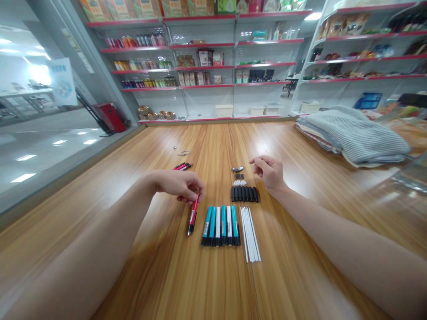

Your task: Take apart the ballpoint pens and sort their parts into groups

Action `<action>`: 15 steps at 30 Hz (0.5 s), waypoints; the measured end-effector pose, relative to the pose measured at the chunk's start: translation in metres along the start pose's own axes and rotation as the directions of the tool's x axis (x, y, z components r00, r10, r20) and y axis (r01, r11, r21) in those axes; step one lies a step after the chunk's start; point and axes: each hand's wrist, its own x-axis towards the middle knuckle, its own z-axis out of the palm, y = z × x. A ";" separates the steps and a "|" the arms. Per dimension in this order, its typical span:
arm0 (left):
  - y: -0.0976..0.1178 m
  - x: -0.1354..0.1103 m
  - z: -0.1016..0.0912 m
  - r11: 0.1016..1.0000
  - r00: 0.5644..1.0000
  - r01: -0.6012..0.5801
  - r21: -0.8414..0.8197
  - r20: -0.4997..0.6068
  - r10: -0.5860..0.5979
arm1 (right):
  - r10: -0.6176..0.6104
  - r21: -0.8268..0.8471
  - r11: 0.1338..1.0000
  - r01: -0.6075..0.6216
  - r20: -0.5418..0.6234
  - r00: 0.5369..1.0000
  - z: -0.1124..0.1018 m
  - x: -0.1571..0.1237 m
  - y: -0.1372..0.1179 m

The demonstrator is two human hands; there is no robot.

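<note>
Head view: left hand (176, 186) pinching red pen (192, 217), long axis running toward body, tip angled down, just left of teal-and-white pens (220, 226). Right hand (268, 172) farther off, empty, fingers apart, above black caps (244, 194).

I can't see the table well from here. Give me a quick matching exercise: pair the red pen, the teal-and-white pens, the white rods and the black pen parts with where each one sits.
Things:
1. Red pen
2. Teal-and-white pens
3. White rods
4. Black pen parts

Places:
A. Between the red pen and the white rods
B. Closest to the right hand
C. Under the left hand fingertips
D. Directly right of the teal-and-white pens

Pairs: 1C, 2A, 3D, 4B
</note>
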 end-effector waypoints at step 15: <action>-0.016 -0.026 0.048 0.964 0.929 0.089 0.251 -0.371 0.011 | -0.004 0.030 1.000 0.006 -0.055 0.998 -0.001 0.000 0.002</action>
